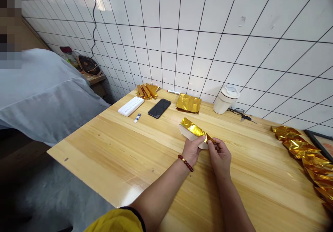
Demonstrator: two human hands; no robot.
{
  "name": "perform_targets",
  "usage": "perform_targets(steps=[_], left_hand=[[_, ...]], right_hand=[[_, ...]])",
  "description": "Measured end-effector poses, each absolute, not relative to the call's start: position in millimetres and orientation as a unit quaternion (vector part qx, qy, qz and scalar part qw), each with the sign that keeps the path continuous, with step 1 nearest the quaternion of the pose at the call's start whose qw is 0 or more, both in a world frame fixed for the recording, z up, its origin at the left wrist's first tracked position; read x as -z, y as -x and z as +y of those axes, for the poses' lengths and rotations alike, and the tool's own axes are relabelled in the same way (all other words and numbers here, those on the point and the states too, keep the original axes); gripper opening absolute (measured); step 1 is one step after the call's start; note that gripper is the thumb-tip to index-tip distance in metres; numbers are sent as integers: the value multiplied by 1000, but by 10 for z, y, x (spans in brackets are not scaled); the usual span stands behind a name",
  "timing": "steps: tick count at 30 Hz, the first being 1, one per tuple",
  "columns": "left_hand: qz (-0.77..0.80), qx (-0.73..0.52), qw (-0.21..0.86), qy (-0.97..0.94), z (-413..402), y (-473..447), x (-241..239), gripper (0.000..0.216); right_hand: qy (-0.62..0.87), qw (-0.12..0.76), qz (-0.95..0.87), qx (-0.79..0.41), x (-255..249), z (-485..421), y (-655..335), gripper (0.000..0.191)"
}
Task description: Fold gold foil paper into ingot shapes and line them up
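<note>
A sheet of gold foil paper (191, 127), gold on one side and white underneath, is partly folded and held just above the wooden table (125, 145). My left hand (191, 150), with a red bead bracelet on the wrist, grips its near white edge. My right hand (220, 154) pinches the folded gold corner beside it. Both hands are closed on the paper.
At the back lie a pile of folded gold pieces (147, 91), a white power bank (130, 106), a black phone (159, 108), a small tube (137, 118), a stack of gold sheets (188, 103), a white cup (225, 99) and keys (246, 118). Folded gold shapes (307, 154) line the right edge. A person in grey (44, 93) sits at left.
</note>
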State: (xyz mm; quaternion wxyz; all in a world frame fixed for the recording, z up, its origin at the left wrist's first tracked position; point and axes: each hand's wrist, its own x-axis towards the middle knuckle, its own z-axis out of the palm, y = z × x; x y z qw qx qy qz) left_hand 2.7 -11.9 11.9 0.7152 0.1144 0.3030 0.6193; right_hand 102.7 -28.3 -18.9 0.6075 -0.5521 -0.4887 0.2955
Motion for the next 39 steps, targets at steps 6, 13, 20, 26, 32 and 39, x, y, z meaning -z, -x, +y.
perform_targets(steps=[6, 13, 20, 26, 32, 39], left_hand=[[303, -625, 712, -100, -113, -15, -123, 41], [306, -624, 713, -92, -114, -6, -125, 41], [304, -608, 721, -133, -127, -17, -132, 41], [305, -621, 706, -151, -137, -33, -136, 43], [314, -641, 691, -115, -104, -22, -111, 44], [312, -657, 674, -131, -90, -28, -95, 45]], right_hand=[[553, 603, -551, -163, 101, -300, -1038, 24], [502, 584, -629, -109, 10, -362, -1033, 18], [523, 589, -609, -86, 51, -297, -1044, 14], [554, 590, -571, -137, 124, -270, -1067, 29], [571, 560, -538, -265, 137, -294, -1053, 30], [564, 560, -511, -328, 89, -321, -1042, 35]])
